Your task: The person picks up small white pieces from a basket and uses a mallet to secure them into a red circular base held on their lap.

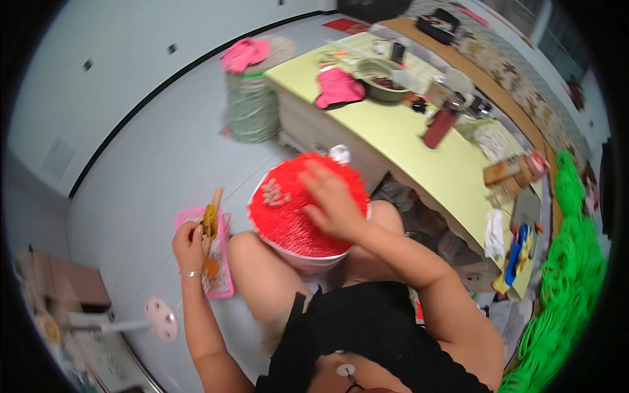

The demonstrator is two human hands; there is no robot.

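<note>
– Black top (367, 321) and white pendant (346, 371) nearest the lens, lower middle. From my remote feed, where's the work?

– White tub (309, 261) at centre frame, between the knees (246, 250), heaped with red pieces (288, 226). Pale bits (274, 192) sit on the heap's left side. I log the right hand (333, 206) over its right half, motion-blurred.

– Grip state?

– Right: fingers apart, clamped on nothing I can see; contact unconfirmed. Left hand (189, 243), left of centre: thumb and fingers together, apparently clamped on a yellow piece (209, 221) over the pink tray (221, 293). Whether it is lifted clear, I cannot tell.

– How would I run this step well?

– My judgement: right palm low and flat, pressure light, since a crown that high could spill over the rim. Left pinch firm, above the tray, so any drop lands inside.

– Pose?

– Right forearm (409, 254) enters from lower right, elbow bent outward, fingers toward upper left. Left forearm (198, 314) rises nearly upright from the lower edge, bracelet (190, 274) at the wrist, fingertips turned rightward.
</note>
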